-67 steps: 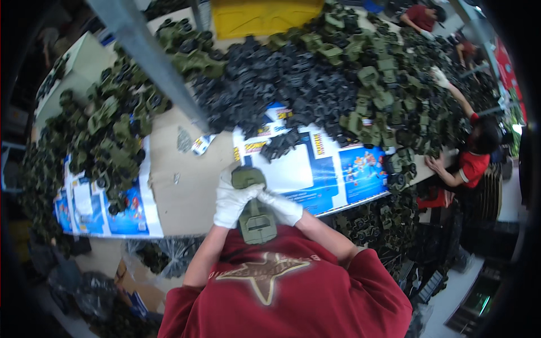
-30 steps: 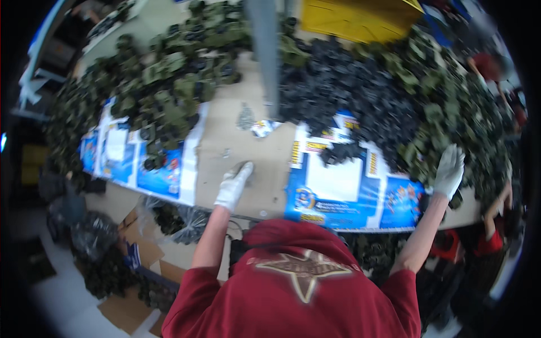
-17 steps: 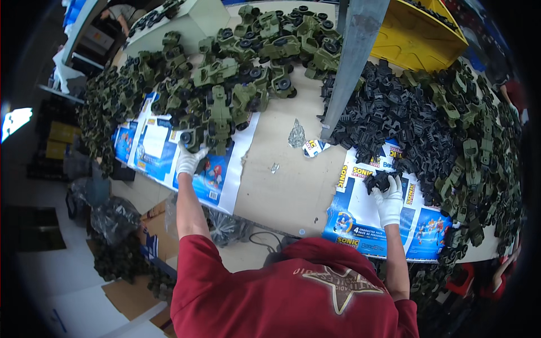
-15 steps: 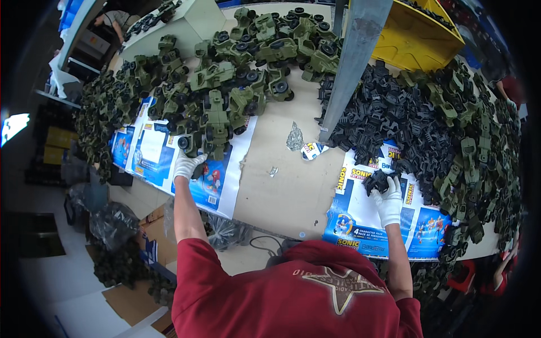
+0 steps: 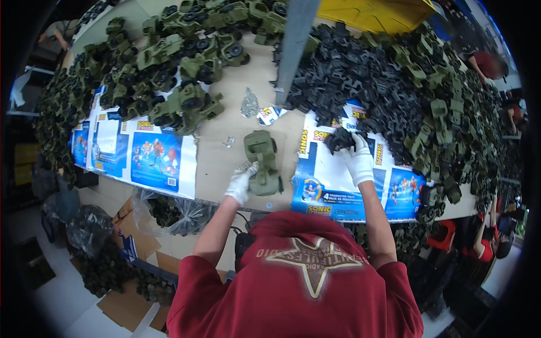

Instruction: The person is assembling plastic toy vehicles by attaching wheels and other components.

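Observation:
My left hand [image 5: 242, 181], in a white glove, grips the side of an olive-green toy vehicle body [image 5: 261, 152] above the bare middle of the table. My right hand [image 5: 359, 160], gloved too, has its fingers closed on a black plastic toy part [image 5: 339, 141] over the blue and white printed sheet on the right. Behind that hand spreads a large heap of black plastic parts [image 5: 349, 73]. Green toy vehicles with black wheels [image 5: 183, 104] are piled at the back left.
A grey metal post [image 5: 296, 50] rises from the table between the heaps. Printed card sheets [image 5: 155, 158] cover the left front. At the back stands a yellow bin [image 5: 377, 14]. More green bodies [image 5: 442, 118] lie on the right. Another person [image 5: 489, 65] is at the far right.
My left hand has moved right from the vehicle pile to the table's middle, bringing a green toy vehicle body. My right hand stays on the black part. The whole view has shifted.

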`<action>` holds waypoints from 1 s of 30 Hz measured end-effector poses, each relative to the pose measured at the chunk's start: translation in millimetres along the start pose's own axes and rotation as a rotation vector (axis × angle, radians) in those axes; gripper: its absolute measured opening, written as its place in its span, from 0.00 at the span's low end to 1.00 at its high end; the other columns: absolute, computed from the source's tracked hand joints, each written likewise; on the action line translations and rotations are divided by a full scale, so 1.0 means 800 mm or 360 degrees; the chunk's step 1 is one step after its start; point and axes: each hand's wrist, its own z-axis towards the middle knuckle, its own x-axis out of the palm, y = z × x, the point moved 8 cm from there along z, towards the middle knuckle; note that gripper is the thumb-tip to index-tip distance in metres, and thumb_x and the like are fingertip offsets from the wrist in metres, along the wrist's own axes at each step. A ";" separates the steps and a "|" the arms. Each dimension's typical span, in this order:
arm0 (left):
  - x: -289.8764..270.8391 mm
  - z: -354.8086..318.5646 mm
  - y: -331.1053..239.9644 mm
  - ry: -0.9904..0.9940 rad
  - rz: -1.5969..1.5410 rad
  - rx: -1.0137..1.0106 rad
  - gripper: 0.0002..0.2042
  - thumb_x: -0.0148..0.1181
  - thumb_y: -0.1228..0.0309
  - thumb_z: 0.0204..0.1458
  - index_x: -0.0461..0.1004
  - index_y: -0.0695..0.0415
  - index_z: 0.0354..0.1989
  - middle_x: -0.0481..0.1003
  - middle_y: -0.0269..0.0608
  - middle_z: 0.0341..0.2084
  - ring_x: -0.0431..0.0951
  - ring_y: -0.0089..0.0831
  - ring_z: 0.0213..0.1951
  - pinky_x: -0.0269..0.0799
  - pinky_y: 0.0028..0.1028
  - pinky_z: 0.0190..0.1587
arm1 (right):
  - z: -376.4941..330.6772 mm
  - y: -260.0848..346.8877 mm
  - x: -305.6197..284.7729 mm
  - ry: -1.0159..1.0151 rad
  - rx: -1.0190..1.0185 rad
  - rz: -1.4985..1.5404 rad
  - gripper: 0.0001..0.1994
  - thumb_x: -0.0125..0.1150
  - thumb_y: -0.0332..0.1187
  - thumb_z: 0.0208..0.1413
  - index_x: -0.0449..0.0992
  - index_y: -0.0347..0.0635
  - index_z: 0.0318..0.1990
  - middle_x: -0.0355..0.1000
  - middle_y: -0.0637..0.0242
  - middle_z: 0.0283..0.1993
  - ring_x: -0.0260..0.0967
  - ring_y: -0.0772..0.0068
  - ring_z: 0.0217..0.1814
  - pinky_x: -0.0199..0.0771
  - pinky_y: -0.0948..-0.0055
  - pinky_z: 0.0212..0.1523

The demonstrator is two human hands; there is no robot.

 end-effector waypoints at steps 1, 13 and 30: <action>0.008 -0.007 0.010 0.0023 0.0000 -0.0012 0.16 0.60 0.62 0.58 0.78 0.62 0.47 0.81 0.41 0.36 0.80 0.30 0.39 0.73 0.27 0.45 | -0.001 0.009 -0.007 -0.0019 -0.0007 -0.0013 0.26 0.69 0.30 0.47 0.70 0.39 0.56 0.69 0.49 0.56 0.71 0.52 0.54 0.73 0.65 0.54; 0.213 -0.104 -0.072 0.1295 0.2747 0.2276 0.37 0.65 0.46 0.45 0.66 0.57 0.61 0.79 0.48 0.38 0.80 0.46 0.41 0.74 0.38 0.47 | 0.016 0.118 0.037 0.0668 -0.0436 -0.1356 0.30 0.69 0.51 0.42 0.75 0.48 0.54 0.48 0.52 0.74 0.36 0.46 0.78 0.43 0.41 0.70; 0.141 -0.042 -0.035 0.0875 0.1434 0.0392 0.42 0.74 0.60 0.42 0.59 0.61 0.65 0.72 0.49 0.55 0.73 0.37 0.55 0.67 0.31 0.59 | -0.108 -0.022 -0.006 0.0184 0.0685 0.1702 0.25 0.63 0.21 0.54 0.66 0.37 0.59 0.74 0.67 0.48 0.70 0.79 0.47 0.71 0.78 0.47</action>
